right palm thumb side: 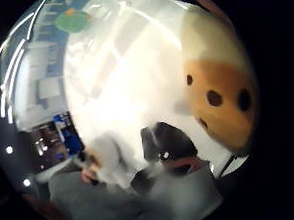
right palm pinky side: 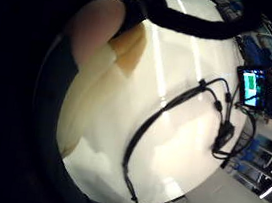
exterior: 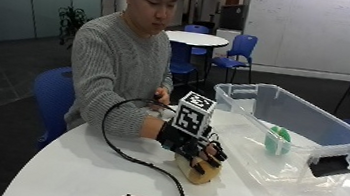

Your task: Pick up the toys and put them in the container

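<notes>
Gloved right hand (exterior: 196, 151), fingers curled over the tan plush toy (exterior: 198, 173) at bench's 6 o'clock, looks soft, squishy, grab its middle.

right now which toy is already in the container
The green toy, lying inside the clear container. The tan toy sits on the table under the gloved right hand.

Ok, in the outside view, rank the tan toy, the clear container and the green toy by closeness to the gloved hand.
1. Tan toy: under the gloved right hand, in its grip.
2. Clear container: on the table beside the hand.
3. Green toy: inside the container.
</notes>
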Available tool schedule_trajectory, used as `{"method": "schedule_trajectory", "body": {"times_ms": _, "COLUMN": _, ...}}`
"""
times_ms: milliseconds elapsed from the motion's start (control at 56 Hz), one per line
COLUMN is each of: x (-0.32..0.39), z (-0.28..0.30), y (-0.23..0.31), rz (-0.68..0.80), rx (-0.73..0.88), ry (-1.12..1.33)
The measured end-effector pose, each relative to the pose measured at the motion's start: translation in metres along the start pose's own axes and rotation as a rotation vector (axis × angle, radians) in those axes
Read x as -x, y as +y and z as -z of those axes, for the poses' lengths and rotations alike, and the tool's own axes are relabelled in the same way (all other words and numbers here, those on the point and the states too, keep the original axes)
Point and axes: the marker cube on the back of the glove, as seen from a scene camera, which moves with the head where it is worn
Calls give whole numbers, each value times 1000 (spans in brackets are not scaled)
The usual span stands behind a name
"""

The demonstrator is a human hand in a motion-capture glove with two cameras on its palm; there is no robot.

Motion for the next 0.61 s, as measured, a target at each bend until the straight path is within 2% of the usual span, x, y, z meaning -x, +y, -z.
{"method": "schedule_trajectory", "body": {"times_ms": 286, "x": -9, "z": -3, "y": -5, "rz": -23, "rx": -17, "ry": -10}}
{"method": "schedule_trajectory", "body": {"times_ms": 483, "x": -18, "z": 4, "y": -21, "rz": -46, "rx": -175, "ry": -48}}
{"method": "schedule_trajectory", "body": {"times_ms": 608, "x": -18, "z": 7, "y": -22, "rz": -46, "rx": -199, "ry": -78}}
